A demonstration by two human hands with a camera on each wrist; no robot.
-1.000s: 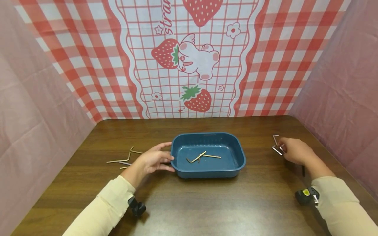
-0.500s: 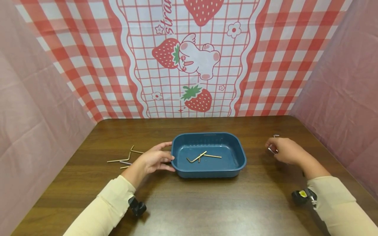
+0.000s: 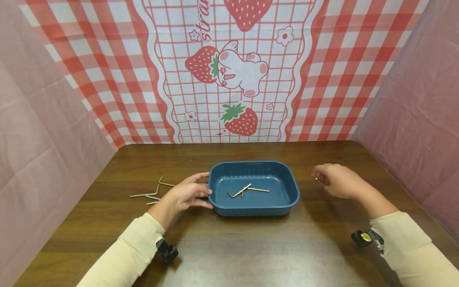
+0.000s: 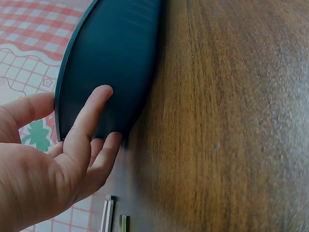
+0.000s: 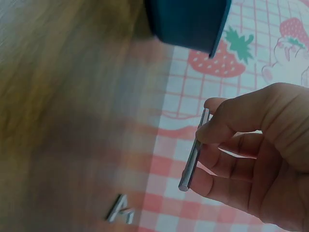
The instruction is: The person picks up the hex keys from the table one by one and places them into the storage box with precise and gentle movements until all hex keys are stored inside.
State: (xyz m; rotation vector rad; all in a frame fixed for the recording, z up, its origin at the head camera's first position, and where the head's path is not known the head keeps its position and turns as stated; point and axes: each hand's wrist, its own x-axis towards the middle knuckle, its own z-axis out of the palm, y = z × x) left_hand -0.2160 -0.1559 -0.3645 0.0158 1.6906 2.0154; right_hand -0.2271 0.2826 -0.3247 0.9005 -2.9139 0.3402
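Pinching a metal hex key [image 5: 191, 162] between thumb and fingers, your right hand [image 3: 338, 181] hangs right of the blue tray [image 3: 252, 212], whose left end your loosely spread left hand [image 3: 188, 194] touches.

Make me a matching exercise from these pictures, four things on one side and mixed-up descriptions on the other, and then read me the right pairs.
Things:
1. Left hand
2. Right hand
3. Blue tray
4. Back cloth

Descriptions:
A. Printed with strawberries
B. Pinching a silver rod
C. Touching the blue tray's side
D. Has gold-coloured rods lying inside

Pairs: 1-C, 2-B, 3-D, 4-A.
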